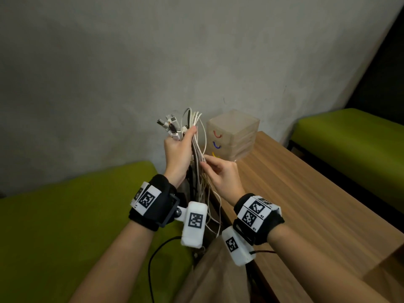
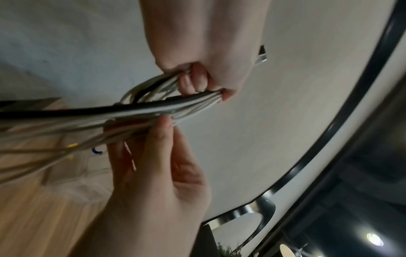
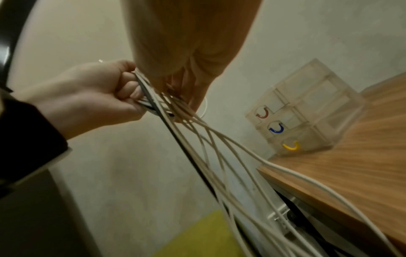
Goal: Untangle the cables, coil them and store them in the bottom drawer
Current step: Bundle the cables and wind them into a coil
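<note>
Your left hand gripped the bundle of cables upright, fingers wrapped tight. Your right hand pinched strands at its 4 o'clock. The drawer unit stood on the worktop at 2 o'clock.

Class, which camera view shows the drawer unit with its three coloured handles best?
The right wrist view: the drawer unit stands unobstructed on the wooden table, red, blue and yellow handles all clear. The head view shows it smaller, the yellow handle partly behind the cables. The left wrist view catches only blurred blue and yellow bits.
</note>
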A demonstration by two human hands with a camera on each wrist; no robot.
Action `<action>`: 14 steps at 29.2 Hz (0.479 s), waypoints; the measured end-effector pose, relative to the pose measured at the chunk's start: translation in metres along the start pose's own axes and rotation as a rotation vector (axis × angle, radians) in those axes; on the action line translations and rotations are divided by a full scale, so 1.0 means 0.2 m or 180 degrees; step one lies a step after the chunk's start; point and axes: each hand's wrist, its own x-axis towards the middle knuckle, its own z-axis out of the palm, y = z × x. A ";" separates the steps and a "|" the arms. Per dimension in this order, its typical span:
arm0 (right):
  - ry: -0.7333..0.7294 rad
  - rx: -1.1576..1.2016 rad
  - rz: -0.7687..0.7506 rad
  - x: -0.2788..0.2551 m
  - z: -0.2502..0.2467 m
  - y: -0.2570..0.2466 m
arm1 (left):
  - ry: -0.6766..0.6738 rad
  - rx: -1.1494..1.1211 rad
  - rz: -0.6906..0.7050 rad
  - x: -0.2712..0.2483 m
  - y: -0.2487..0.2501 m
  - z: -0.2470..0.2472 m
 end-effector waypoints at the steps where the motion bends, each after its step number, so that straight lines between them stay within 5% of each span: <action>1: 0.0044 0.0004 -0.0007 0.00 0.00 0.00 | 0.0052 -0.0105 0.0004 0.00 0.00 0.00; 8: 0.0552 0.0437 0.0230 0.03 0.03 -0.04 | 0.0102 -0.0207 0.0362 0.06 0.05 -0.05; 10: 0.0432 0.0630 0.0364 0.02 0.03 -0.05 | 0.0091 -0.0302 0.0332 0.07 0.09 -0.08; 14: -0.0360 -0.0114 0.0549 -0.06 0.01 0.03 | 0.0065 -0.0519 0.0529 0.11 0.23 -0.13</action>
